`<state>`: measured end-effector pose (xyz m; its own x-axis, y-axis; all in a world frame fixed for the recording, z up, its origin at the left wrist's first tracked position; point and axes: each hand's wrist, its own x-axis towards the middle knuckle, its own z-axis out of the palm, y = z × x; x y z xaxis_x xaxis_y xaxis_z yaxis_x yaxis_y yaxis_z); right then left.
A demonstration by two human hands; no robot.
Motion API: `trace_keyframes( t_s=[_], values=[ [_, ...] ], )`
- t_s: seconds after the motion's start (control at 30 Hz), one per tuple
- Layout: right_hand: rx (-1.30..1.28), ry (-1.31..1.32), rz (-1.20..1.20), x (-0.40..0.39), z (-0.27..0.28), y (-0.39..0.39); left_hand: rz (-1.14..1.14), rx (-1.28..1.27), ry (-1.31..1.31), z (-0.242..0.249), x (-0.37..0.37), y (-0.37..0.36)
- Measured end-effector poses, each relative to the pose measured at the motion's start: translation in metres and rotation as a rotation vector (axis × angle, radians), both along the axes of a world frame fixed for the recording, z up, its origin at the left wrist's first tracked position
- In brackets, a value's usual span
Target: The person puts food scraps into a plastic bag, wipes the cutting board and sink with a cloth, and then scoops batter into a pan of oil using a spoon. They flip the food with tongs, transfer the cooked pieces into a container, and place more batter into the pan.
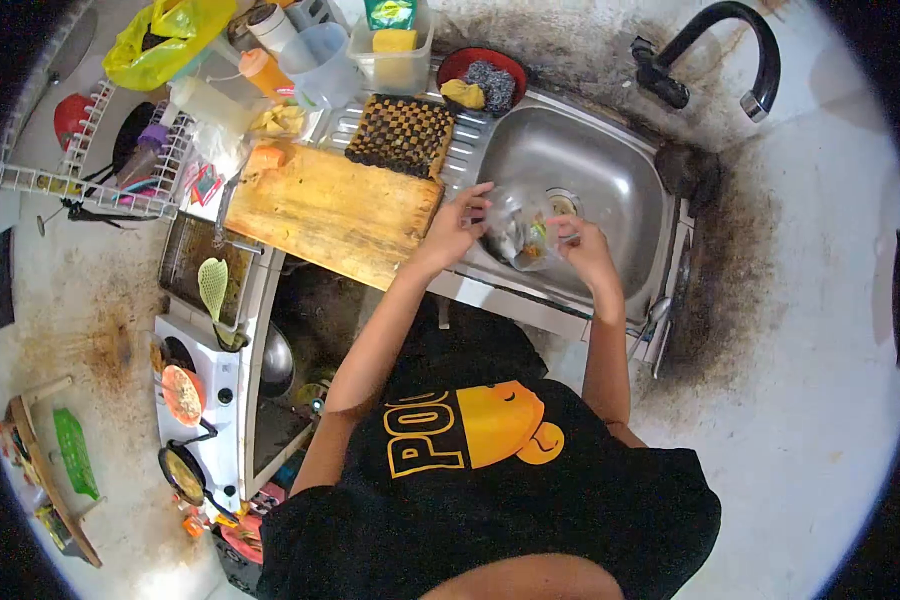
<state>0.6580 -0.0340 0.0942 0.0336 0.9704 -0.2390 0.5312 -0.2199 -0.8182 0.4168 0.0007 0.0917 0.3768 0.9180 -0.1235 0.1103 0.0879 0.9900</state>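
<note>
A clear plastic bag (518, 232) with some green, orange and whitish bits in it hangs over the near left part of the steel sink (625, 190). My left hand (456, 232) is at the bag's left edge, its fingers bent and seeming to grip the plastic. On the other side, my right hand (587, 252) pinches the bag's right edge between thumb and fingers. Behind the bag, the sink drain (562, 196) is partly covered. What exactly the bits in the bag are, I cannot make out.
A black faucet (710, 40) rises behind the sink. Left of it are a wooden cutting board (330, 210), a checkered trivet (402, 132) and a red bowl (515, 72) with scrubbers. A stove (202, 345) with pans stands further left; spoons (658, 312) lie at the sink's right edge.
</note>
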Motion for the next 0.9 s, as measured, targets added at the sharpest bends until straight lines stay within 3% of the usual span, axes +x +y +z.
trace_keyframes(
  t_s=[0.2, 0.27, 0.4, 0.43, 0.47, 0.53, 0.57, 0.63, 0.7, 0.77, 0.87, 0.9],
  values=[
    [-0.018, -0.001, -0.014, -0.004, 0.003, -0.015, 0.059, 0.12, -0.011, 0.02, -0.013, -0.029],
    [0.026, 0.013, -0.079, -0.001, 0.003, -0.018, 0.146, 0.136, -0.028, 0.006, -0.027, -0.04],
    [0.126, -0.018, -0.09, 0.005, -0.014, -0.012, 0.63, 0.293, 0.187, 0.006, -0.068, -0.07],
    [0.242, -0.195, -0.102, 0.002, -0.004, -0.01, 0.769, 0.293, 0.283, 0.008, -0.08, -0.08],
    [0.358, -0.371, -0.115, -0.002, 0.005, -0.008, 0.907, 0.317, 0.416, -0.003, -0.092, -0.09],
    [0.433, -0.331, -0.142, -0.016, 0.019, 0.002, 1.041, 0.32, 0.604, -0.038, -0.12, -0.104],
    [0.509, -0.293, -0.181, -0.024, 0.022, 0.008, 1.047, 0.32, 0.605, -0.05, -0.127, -0.106],
    [0.55, -0.314, -0.12, -0.037, 0.022, 0.016, 0.879, -0.237, 0.16, -0.059, -0.134, -0.109],
    [0.596, -0.331, -0.054, -0.056, 0.024, 0.024, 0.887, -0.206, 0.093, -0.062, -0.123, -0.107],
    [0.476, -0.139, 0.098, -0.081, 0.029, 0.027, 0.856, -0.178, 0.102, -0.055, -0.118, -0.105],
    [0.4, -0.124, 0.26, -0.108, 0.012, 0.038, 0.817, -0.025, 0.133, -0.112, -0.129, -0.104],
    [0.293, -0.106, 0.278, -0.12, 0.011, 0.04, 0.802, -0.12, 0.114, -0.087, -0.125, -0.104]
  ],
)
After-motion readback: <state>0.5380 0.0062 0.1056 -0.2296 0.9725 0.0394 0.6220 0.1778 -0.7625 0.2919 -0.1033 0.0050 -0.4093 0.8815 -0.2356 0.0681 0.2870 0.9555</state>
